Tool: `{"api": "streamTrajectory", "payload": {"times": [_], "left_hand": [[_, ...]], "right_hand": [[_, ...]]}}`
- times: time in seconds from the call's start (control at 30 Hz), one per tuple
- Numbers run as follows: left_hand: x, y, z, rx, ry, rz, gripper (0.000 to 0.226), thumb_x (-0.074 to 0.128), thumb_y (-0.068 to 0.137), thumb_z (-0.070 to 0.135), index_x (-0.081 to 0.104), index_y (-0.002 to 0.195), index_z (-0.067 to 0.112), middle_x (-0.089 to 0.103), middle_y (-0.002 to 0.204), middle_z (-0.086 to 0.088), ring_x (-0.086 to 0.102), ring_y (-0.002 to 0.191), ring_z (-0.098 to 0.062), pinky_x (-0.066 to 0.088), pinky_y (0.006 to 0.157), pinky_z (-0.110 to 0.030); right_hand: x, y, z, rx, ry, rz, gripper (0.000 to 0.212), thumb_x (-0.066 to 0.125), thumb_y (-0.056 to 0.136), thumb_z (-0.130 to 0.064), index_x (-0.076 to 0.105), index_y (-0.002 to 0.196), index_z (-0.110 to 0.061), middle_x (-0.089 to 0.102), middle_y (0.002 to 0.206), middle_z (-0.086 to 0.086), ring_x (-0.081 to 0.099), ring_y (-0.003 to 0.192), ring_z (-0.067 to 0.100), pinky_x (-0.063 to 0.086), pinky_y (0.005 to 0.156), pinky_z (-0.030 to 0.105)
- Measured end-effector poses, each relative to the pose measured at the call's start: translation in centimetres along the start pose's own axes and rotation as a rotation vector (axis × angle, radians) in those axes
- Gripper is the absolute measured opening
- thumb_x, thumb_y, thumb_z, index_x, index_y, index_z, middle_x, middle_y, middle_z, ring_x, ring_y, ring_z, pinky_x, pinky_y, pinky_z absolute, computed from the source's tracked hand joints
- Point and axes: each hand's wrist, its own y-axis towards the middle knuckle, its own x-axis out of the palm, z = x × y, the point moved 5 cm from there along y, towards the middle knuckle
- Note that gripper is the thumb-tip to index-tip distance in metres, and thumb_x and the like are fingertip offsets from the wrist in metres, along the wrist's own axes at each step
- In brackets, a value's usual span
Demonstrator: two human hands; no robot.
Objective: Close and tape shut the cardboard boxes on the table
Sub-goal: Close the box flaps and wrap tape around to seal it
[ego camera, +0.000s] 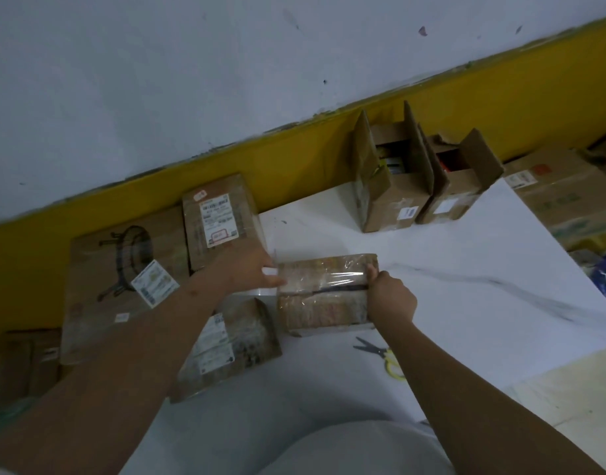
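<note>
Box at desk centre, clear tape across top. Left hand flat, fingers straight, pressing tape at left end; right hand grips right end, thumb on top — best smooth tape outward, firm over seam.

The right hand grips the right end of the taped box, its fingers hidden behind that end. Near-right of the taped box, the right forearm covers part of the scissors. Near-left of it, a labelled box lies partly under the left forearm, its print too small to read. Beyond it, the open boxes hold contents too dim to tell. Far right of it, a large carton runs off the frame; far left, a blurred carton does likewise.
</note>
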Motion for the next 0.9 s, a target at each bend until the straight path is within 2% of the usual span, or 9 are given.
{"api": "streamTrajectory", "payload": {"times": [0.1,0.33,0.4,0.5,0.57,0.63,0.73,0.83,0.9], "left_hand": [[0.8,0.5,0.1,-0.035,0.022,-0.061,0.051,0.053,0.085,0.070,0.069,0.086,0.021,0.061,0.084,0.008,0.056,0.079,-0.010,0.040,0.068,-0.028],[5.6,1.9,0.0,-0.082,-0.248,-0.292,0.037,0.056,0.085,0.066,0.058,0.072,0.031,0.059,0.080,0.009,0.060,0.082,-0.011,0.048,0.076,-0.028],[6.8,2.2,1.2,-0.073,-0.372,-0.300,0.032,0.058,0.086,0.063,0.063,0.083,0.032,0.065,0.093,0.007,0.060,0.088,-0.011,0.044,0.075,-0.025],[7.3,2.9,4.4,-0.034,-0.516,-0.289,0.051,0.061,0.086,0.060,0.061,0.125,0.026,0.058,0.115,0.011,0.055,0.103,-0.010,0.042,0.083,-0.025],[7.5,3.7,6.2,-0.031,-0.587,-0.241,0.053,0.064,0.085,0.058,0.061,0.125,0.024,0.058,0.115,0.011,0.054,0.101,-0.009,0.043,0.083,-0.027],[7.6,4.4,7.4,-0.045,-0.653,-0.174,0.040,0.066,0.085,0.054,0.064,0.110,0.023,0.064,0.112,0.004,0.057,0.096,-0.011,0.044,0.082,-0.028],[8.1,4.8,7.7,-0.084,-0.715,-0.191,0.024,0.066,0.088,0.047,0.063,0.100,0.027,0.065,0.104,0.000,0.060,0.099,-0.017,0.044,0.084,-0.030],[8.8,5.0,7.3,-0.077,-0.745,-0.236,0.039,0.068,0.084,0.053,0.070,0.109,0.023,0.069,0.111,0.000,0.062,0.103,-0.018,0.048,0.089,-0.032],[9.6,5.4,6.9,-0.106,-0.749,-0.284,0.037,0.064,0.086,0.056,0.072,0.094,0.021,0.070,0.099,-0.004,0.061,0.093,-0.018,0.048,0.087,-0.033]], "right_hand": [[0.0,0.2,-0.3,-0.005,-0.014,-0.006,0.062,0.012,0.104,-0.051,0.061,0.098,-0.012,0.062,0.084,0.005,0.061,0.077,0.024,0.040,0.064,0.031],[-1.2,1.4,0.0,-0.073,-0.083,-0.018,0.045,0.026,0.107,-0.037,0.063,0.109,-0.013,0.066,0.098,0.008,0.066,0.092,0.026,0.044,0.070,0.030],[-3.0,2.7,0.7,-0.063,-0.093,0.019,0.053,0.022,0.107,-0.043,0.065,0.104,-0.012,0.068,0.098,0.009,0.066,0.093,0.026,0.041,0.069,0.029],[-5.6,4.7,2.3,-0.068,-0.180,0.091,0.047,0.026,0.107,-0.042,0.064,0.109,-0.014,0.064,0.093,0.006,0.063,0.088,0.026,0.042,0.070,0.030],[-6.5,5.8,3.8,-0.018,-0.095,0.110,0.051,0.024,0.106,-0.046,0.062,0.104,-0.012,0.063,0.092,0.006,0.059,0.083,0.026,0.041,0.071,0.032],[-6.5,5.9,4.7,0.007,-0.003,0.189,0.046,0.026,0.106,-0.043,0.056,0.115,-0.009,0.064,0.112,0.012,0.059,0.098,0.029,0.042,0.079,0.036],[-4.0,3.9,4.3,-0.026,-0.044,0.226,0.070,0.025,0.102,-0.053,0.021,0.154,-0.006,0.026,0.159,0.014,0.025,0.146,0.031,0.019,0.117,0.045],[-2.2,2.8,3.7,-0.035,-0.090,0.225,0.084,0.017,0.097,-0.065,-0.001,0.157,-0.008,0.004,0.164,0.014,0.007,0.151,0.031,0.008,0.121,0.051],[-2.1,3.5,3.5,-0.032,-0.119,0.178,0.085,0.013,0.096,-0.066,-0.006,0.156,-0.008,0.001,0.164,0.015,0.004,0.152,0.032,0.007,0.121,0.052]]}}
